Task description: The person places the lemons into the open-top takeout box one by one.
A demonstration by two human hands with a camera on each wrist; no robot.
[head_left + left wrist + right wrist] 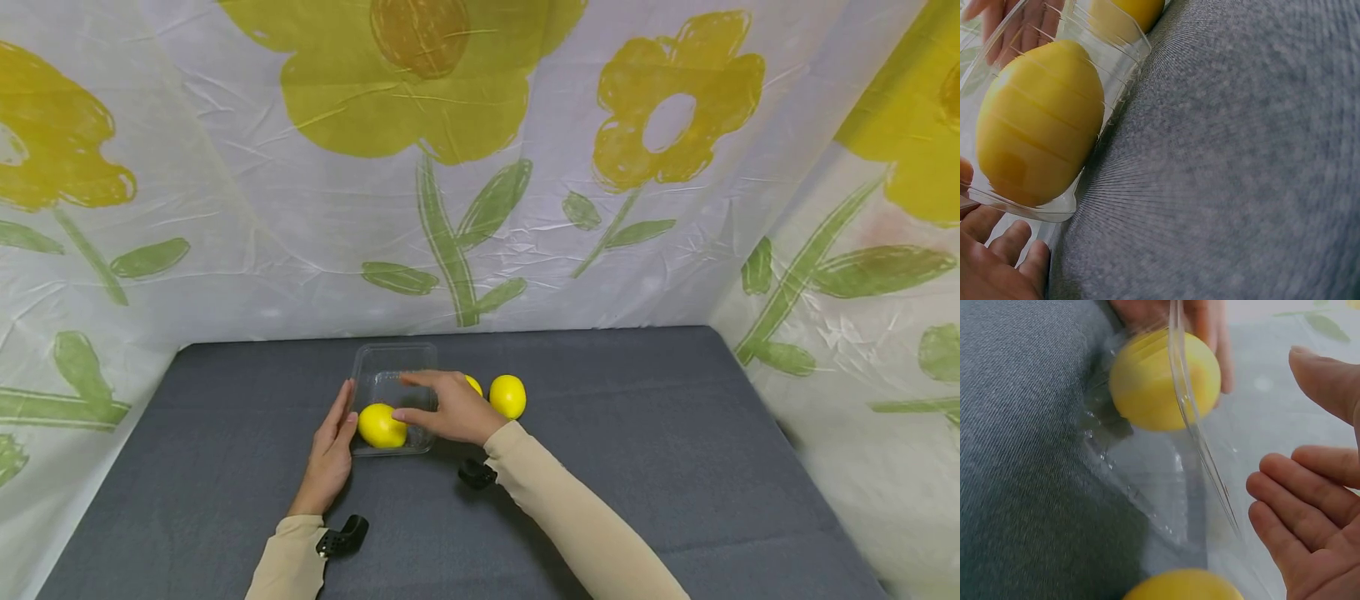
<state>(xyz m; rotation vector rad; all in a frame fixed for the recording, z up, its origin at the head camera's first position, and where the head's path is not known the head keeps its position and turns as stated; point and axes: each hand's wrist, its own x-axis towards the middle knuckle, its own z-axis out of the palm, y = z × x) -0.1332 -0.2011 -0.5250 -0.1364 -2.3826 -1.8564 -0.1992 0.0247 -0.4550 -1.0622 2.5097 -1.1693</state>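
Note:
A clear plastic container (393, 354) stands on the grey cloth, holding one yellow lemon (382, 427) at its near left corner. My left hand (330, 458) rests along the container's left wall, fingers fairly straight and thumb by the rim. Over the container's right side hovers my right hand (457, 408), thumb and fingers spread with nothing between them. In the right wrist view, the right hand's fingers (1297, 512) lie outside the rim line, apart from the lemon. Right of the container sit a second lemon (507, 397) and a third lemon (474, 384), partly hidden by the right hand.
A dark grey cloth (637, 433) covers the table. White sheeting (262, 250) with painted yellow flowers hangs behind and at both sides. Black wrist devices (343, 537) sit at both sleeve ends.

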